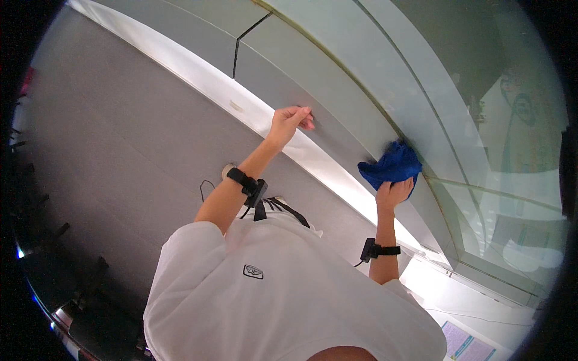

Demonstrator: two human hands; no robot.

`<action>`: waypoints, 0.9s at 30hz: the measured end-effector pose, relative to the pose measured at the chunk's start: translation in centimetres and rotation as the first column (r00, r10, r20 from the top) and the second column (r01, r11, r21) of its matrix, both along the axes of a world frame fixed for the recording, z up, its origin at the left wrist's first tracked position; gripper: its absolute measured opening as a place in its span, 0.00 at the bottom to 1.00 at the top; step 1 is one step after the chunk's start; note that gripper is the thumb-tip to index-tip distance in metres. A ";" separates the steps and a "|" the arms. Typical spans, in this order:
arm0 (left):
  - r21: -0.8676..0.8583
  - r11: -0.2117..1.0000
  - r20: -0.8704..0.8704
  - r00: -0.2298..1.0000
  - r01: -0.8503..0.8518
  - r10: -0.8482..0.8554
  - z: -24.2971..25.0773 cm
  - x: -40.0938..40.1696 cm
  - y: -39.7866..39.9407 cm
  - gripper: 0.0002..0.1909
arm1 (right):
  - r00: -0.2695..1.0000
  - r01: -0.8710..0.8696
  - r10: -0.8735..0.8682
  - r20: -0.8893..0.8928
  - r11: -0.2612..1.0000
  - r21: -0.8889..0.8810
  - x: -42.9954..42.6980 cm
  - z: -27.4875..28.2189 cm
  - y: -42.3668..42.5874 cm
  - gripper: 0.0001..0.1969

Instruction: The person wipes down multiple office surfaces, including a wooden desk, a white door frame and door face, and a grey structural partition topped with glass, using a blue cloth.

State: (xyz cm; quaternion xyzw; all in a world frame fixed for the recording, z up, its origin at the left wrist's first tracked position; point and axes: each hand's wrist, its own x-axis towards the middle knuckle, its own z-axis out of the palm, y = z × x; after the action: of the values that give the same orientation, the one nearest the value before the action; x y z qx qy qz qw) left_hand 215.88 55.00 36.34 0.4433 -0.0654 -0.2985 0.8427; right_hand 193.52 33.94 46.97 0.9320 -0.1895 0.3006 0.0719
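My right hand (393, 194) is shut on a blue cloth (395, 164), which lies bunched on a grey ledge (334, 85) against the foot of a glass panel (469, 144). Part of the fingers is hidden under the cloth. Further left, my left hand (294, 121) is by the front face of the ledge, its fingers curled in towards the thumb; nothing shows in it. Whether it touches the ledge is not clear. Each forearm has a black strap with a small device and a cable.
A white lit band (180, 49) runs along the base of the ledge, beside a grey floor (117, 117). A dark joint (236, 54) crosses the ledge. At lower right a printed sheet (467, 343) with writing lies by a white surface. Dark objects stand at the far left.
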 end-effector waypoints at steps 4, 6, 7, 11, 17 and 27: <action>-0.041 0.999 -0.031 1.000 -0.002 0.001 0.1 -0.4 -0.1 0.14 | 1.000 0.011 -0.011 0.001 1.000 -0.002 -0.5 -0.2 -0.2 0.17; -0.052 0.999 -0.054 0.998 -0.011 0.008 0.1 -0.6 -0.5 0.14 | 1.000 -0.011 0.012 -0.001 1.000 0.016 -0.5 0.0 -0.3 0.17; -0.095 0.995 -0.099 0.995 -0.020 0.011 0.1 -0.9 -0.6 0.14 | 0.999 -0.036 0.036 -0.006 0.999 0.037 -0.4 0.0 -0.3 0.17; -0.216 0.976 -0.207 0.978 -0.023 -0.023 0.3 -1.3 -0.8 0.14 | 1.000 -0.017 0.017 -0.009 1.000 0.006 -0.2 0.2 -0.2 0.17; -0.356 0.934 -0.288 0.952 -0.007 -0.102 1.1 -2.3 -1.5 0.15 | 0.999 -0.037 0.037 0.013 0.999 0.001 -0.7 -0.1 -0.6 0.18; -0.402 0.913 -0.328 0.942 -0.072 -0.070 1.3 -3.0 -2.4 0.16 | 0.999 -0.041 0.041 0.010 0.999 0.002 -0.7 -0.2 -0.9 0.19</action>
State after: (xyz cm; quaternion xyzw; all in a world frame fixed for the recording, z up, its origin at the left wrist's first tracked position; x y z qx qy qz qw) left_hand 212.89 52.62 37.62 0.2000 0.0181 -0.3488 0.9154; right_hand 192.77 33.00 46.73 0.9342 -0.1709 0.3067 0.0638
